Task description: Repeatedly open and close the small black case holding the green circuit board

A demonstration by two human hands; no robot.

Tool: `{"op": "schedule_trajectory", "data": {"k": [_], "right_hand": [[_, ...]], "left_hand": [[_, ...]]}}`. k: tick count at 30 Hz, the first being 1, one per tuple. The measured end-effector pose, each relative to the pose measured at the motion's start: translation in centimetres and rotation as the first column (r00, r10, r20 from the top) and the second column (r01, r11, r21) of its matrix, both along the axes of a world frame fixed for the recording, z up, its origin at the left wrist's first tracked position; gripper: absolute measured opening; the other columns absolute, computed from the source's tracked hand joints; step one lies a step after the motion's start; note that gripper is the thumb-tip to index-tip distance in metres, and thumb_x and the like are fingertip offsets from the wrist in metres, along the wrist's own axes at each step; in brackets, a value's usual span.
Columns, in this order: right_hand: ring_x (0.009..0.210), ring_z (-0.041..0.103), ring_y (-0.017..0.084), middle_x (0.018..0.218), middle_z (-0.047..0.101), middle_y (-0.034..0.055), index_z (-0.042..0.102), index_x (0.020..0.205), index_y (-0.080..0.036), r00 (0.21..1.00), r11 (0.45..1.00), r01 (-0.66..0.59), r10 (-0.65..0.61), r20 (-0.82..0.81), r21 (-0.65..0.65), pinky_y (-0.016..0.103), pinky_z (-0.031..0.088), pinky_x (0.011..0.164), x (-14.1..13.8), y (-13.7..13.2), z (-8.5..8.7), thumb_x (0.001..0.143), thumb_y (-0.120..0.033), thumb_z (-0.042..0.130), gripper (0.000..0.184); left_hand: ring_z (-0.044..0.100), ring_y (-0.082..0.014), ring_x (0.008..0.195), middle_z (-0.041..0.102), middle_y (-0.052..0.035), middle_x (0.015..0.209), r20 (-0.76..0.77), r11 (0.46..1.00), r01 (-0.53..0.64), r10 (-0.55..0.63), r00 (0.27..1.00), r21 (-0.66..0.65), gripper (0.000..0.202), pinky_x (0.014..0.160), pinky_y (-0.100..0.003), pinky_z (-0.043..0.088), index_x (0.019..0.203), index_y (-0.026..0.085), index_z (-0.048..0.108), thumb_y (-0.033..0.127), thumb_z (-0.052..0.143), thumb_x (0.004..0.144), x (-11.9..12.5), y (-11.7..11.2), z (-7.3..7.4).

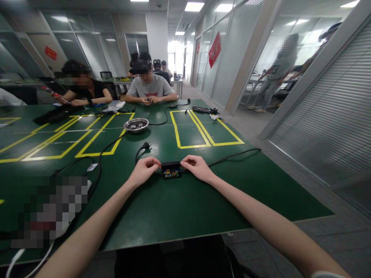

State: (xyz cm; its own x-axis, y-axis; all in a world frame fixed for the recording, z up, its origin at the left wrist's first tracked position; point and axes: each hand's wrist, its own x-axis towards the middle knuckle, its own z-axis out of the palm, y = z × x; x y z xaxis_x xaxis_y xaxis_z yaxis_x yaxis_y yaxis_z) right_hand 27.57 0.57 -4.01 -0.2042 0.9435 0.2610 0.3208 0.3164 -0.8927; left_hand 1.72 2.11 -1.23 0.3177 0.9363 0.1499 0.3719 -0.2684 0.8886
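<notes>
In the head view, a small opened power adapter (172,177) lies on the green table near its front edge, with a circuit board and yellow-ringed coils showing inside. Its black plastic cover (171,165) stands at the back of the opened part. My left hand (145,170) pinches the cover's left end between thumb and fingers. At the right end, my right hand (198,167) pinches it the same way. Black cables run out beside both hands; a plug (146,145) lies just beyond my left hand. Whether the cover touches the base, I cannot tell.
A metal bowl (136,125) holding small parts sits farther back. Yellow tape (194,147) marks rectangles on the table (162,216). A blurred power strip (62,216) lies at left. Two people sit across the table; a folded black tripod-like object (205,110) lies behind.
</notes>
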Motion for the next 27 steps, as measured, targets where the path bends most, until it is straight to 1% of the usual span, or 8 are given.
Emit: {"op": "schedule_trajectory", "data": {"k": [4,7,10,14,17,22,24,27], "right_hand": [[0.07,0.063,0.018,0.075,0.071,0.0035,0.071,0.079,-0.017,0.999,0.999,-0.036,0.035,0.033,0.038,0.031,0.049,0.067,0.1,-0.5,0.3,0.087,-0.04,0.068,0.025],[0.073,0.063,0.018,0.078,0.07,0.0034,0.07,0.079,-0.018,0.991,0.992,-0.083,0.072,0.112,0.1,0.031,0.049,0.07,0.1,-0.9,0.5,0.087,-0.036,0.07,0.02],[0.074,0.063,0.018,0.079,0.07,0.0032,0.069,0.08,-0.018,0.98,0.986,-0.095,0.067,0.187,0.141,0.031,0.049,0.071,0.2,-1.0,0.6,0.089,-0.033,0.069,0.018],[0.08,0.065,0.019,0.088,0.072,0.004,0.073,0.095,-0.018,0.961,0.983,-0.078,0.029,0.274,0.167,0.032,0.051,0.076,0.2,-1.0,0.4,0.087,-0.033,0.075,0.017],[0.09,0.066,0.022,0.095,0.072,0.0055,0.074,0.105,-0.019,0.938,0.974,-0.104,0.028,0.347,0.203,0.036,0.051,0.084,0.1,-1.0,0.2,0.086,-0.034,0.078,0.025],[0.094,0.064,0.023,0.101,0.07,0.0069,0.073,0.101,-0.019,0.926,0.971,-0.159,0.084,0.368,0.177,0.038,0.051,0.086,0.1,-1.2,0.5,0.088,-0.033,0.077,0.019],[0.094,0.063,0.022,0.1,0.069,0.0061,0.071,0.101,-0.019,0.93,0.962,-0.196,0.121,0.348,0.189,0.036,0.051,0.085,0.2,-1.3,0.9,0.086,-0.029,0.079,0.02],[0.093,0.063,0.021,0.1,0.067,0.0046,0.066,0.099,-0.019,0.928,0.942,-0.251,0.168,0.333,0.221,0.034,0.051,0.082,0.2,-1.8,1.4,0.08,-0.025,0.082,0.025]], "left_hand": [[0.069,-0.0202,0.069,0.075,-0.0041,0.074,-0.022,1.0,0.02,-0.02,1.0,0.0,0.021,0.069,-0.031,0.054,0.075,0.018,0.071,0.037,0.064,0.078,0.2,-0.4,0.4],[0.066,-0.0186,0.065,0.073,-0.0033,0.072,-0.078,0.998,0.055,-0.054,0.995,0.011,0.026,0.063,-0.029,0.051,0.077,0.018,0.072,0.043,0.068,0.078,0.3,-0.7,0.4],[0.062,-0.0172,0.063,0.072,-0.0023,0.071,-0.138,0.996,0.076,-0.07,0.988,0.038,0.028,0.06,-0.027,0.048,0.081,0.017,0.073,0.045,0.069,0.08,0.3,-0.8,0.2],[0.062,-0.0173,0.067,0.071,-0.0025,0.075,-0.242,0.987,0.114,-0.084,0.967,0.109,0.029,0.063,-0.027,0.048,0.088,0.018,0.075,0.044,0.064,0.087,0.3,-0.7,-0.1],[0.063,-0.0188,0.075,0.07,-0.0045,0.086,-0.402,0.961,0.178,-0.08,0.912,0.213,0.032,0.068,-0.029,0.049,0.093,0.019,0.077,0.045,0.058,0.094,0.5,-0.9,-0.2],[0.064,-0.0213,0.086,0.068,-0.0062,0.098,-0.56,0.911,0.261,-0.04,0.827,0.32,0.036,0.074,-0.031,0.049,0.101,0.02,0.073,0.051,0.055,0.098,1.4,-1.6,-0.2],[0.065,-0.0218,0.086,0.069,-0.0059,0.097,-0.602,0.907,0.271,-0.025,0.798,0.322,0.036,0.074,-0.031,0.049,0.099,0.02,0.07,0.054,0.058,0.096,1.7,-1.8,0.0],[0.065,-0.0231,0.079,0.069,-0.0047,0.087,-0.686,0.921,0.262,0.009,0.727,0.29,0.043,0.067,-0.029,0.044,0.089,0.02,0.065,0.063,0.066,0.089,2.1,-2.1,0.2]]}}
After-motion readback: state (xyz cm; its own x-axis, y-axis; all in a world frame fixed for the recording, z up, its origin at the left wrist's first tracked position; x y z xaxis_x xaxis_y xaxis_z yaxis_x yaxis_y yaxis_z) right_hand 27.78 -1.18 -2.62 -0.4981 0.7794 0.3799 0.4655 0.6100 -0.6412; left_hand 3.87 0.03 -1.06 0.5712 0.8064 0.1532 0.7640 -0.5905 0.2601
